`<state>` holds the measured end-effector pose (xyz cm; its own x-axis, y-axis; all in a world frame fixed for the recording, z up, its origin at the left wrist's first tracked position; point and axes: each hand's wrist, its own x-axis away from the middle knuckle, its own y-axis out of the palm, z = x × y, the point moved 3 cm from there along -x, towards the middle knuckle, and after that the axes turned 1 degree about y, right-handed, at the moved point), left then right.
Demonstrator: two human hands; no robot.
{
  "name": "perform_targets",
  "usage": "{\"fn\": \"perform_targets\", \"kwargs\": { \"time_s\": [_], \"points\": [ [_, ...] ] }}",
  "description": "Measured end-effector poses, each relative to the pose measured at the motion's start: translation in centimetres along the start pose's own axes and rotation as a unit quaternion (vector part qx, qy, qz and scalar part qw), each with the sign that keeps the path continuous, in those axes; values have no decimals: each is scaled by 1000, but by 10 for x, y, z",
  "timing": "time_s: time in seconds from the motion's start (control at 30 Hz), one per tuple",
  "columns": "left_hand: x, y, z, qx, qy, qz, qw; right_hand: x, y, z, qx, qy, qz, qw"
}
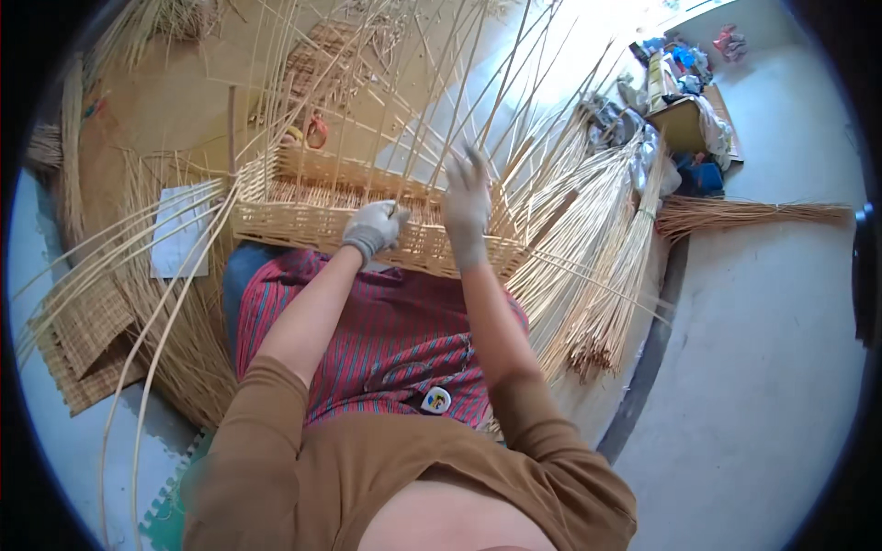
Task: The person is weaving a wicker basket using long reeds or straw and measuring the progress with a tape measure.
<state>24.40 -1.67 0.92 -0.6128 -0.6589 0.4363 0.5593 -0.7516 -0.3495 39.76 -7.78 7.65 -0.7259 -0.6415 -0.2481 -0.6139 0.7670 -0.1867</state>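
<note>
Two-handed at a basket [303, 223], seemingly partway: woven low, with tall canes [487, 92] left unworked; gripping its rim with left hand [374, 228], with fingers apart on right hand [467, 207].

On your left: one white sheet [184, 243]; overlapping woven mats [92, 312], tan; one green foam mat [167, 516], its notched edge showing beside you. On your right: one bundle of brown twigs [735, 215], laid across the grey floor [753, 367]; farther off, one brown box [678, 126], blue plastic bags [684, 57] near it, one blue container [702, 179], and one pink bundle [730, 43], set apart.
</note>
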Motion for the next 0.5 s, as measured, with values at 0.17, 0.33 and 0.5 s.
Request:
{"fn": "perform_targets", "kwargs": {
  "time_s": [0.17,0.33,0.5],
  "points": [
    [6,-11,4,72,-20,32,997,-31,-10,-10,-230,-25,-113,966],
    [14,5,-5,-1,144,207,968,81,-130,86,-186,262,28,947],
    [35,29,74,-60,195,180,962,80,-162,61,-121,180,131,967]
  ]
}}
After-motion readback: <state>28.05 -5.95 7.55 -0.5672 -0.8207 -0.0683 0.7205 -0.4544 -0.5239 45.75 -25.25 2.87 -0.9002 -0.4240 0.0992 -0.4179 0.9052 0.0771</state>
